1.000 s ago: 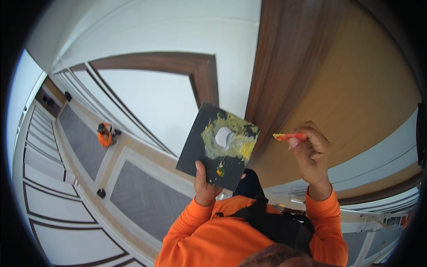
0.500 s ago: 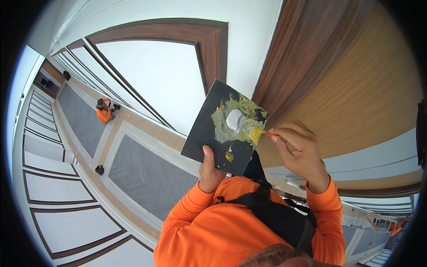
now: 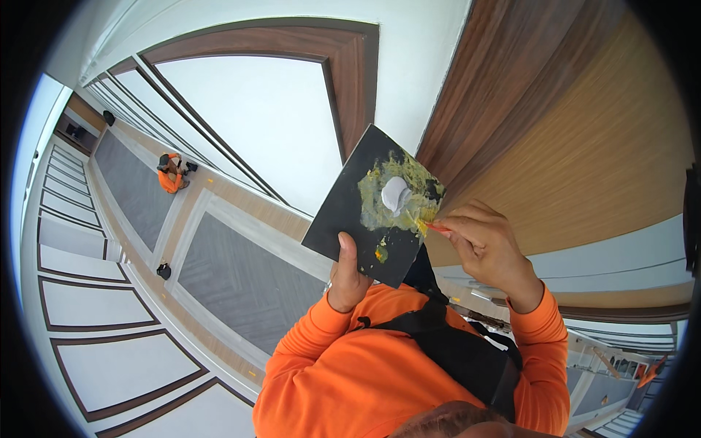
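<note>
A flat black board (image 3: 337, 208) is tilted up in front of my chest, gripped at its lower left edge by my left hand (image 3: 349, 276), thumb on top and fingers hidden behind. Yellow-green paste (image 3: 375, 212) is smeared over its upper right part. On that smear sits a pale grey-white dab of filler (image 3: 395, 194), and a small orange-green spot (image 3: 381, 252) lies lower down. My right hand (image 3: 485, 244) pinches a small red tool (image 3: 437, 227), perhaps a spatula; its tip meets bright yellow paste at the board's right edge. The rest of the tool is hidden by my fingers.
Close ahead stands a white wall with brown wood moulding (image 3: 354, 80) and a wood-toned panel (image 3: 577, 146). Down the corridor at left, another person (image 3: 172, 175) in orange sits by the wall. A dark bag-like object (image 3: 163, 271) lies on the floor.
The board has shifted slightly right. My right hand and the red tool have moved slightly down and left along its edge, and the bright yellow patch there looks smaller.
</note>
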`<state>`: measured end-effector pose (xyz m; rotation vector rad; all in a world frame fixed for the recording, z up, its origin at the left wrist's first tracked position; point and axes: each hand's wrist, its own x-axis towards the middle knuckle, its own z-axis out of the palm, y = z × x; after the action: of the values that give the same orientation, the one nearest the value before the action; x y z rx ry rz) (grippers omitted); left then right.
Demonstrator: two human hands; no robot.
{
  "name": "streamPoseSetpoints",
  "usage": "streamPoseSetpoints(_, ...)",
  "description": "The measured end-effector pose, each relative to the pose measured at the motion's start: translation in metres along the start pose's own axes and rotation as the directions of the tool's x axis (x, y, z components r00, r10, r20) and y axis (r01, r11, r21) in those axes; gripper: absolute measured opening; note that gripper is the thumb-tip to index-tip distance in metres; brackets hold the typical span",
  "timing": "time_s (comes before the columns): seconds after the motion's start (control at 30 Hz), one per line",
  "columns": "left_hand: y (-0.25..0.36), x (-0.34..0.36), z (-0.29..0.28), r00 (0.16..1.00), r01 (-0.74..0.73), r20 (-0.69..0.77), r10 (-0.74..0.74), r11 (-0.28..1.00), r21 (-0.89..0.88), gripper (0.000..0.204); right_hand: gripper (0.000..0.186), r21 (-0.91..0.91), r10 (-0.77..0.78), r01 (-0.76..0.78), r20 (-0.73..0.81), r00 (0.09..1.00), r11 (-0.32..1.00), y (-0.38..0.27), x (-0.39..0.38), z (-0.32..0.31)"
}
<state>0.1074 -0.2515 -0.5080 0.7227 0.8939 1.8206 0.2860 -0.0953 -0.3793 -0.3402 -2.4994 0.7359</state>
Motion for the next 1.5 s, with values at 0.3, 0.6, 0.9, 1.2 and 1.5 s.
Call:
streamPoseSetpoints(0.3,0.003,0.006,0.017,0.998,0.031,-0.045,-0.048,0.945,-0.325,0.077,0.010,0.405,0.322,-0.294,0.001,0.947,0.866,0.003,-0.021,-0.032)
streamPoseSetpoints(0.6,0.012,0.011,0.033,0.994,-0.106,-0.047,0.096,0.943,-0.315,0.072,0.017,-0.416,-0.364,0.025,-0.763,0.534,0.909,-0.027,0.033,-0.163)
streamPoseSetpoints(0.9,-0.003,0.012,0.035,0.977,-0.197,-0.134,0.167,0.945,-0.260,0.069,0.033,-0.985,-0.874,-0.121,-0.167,0.456,0.125,0.006,0.089,-0.258)
streamPoseSetpoints(1.2,0.005,0.009,0.050,0.975,-0.180,-0.171,0.142,0.955,-0.236,0.070,0.020,-0.994,-0.911,-0.107,-0.077,0.406,0.036,0.011,0.111,-0.278)
streamPoseSetpoints(1.5,0.011,0.008,0.062,0.970,-0.178,-0.204,0.131,0.957,-0.230,0.069,0.015,-0.995,-0.896,-0.094,-0.073,0.438,0.035,0.013,0.109,-0.289)
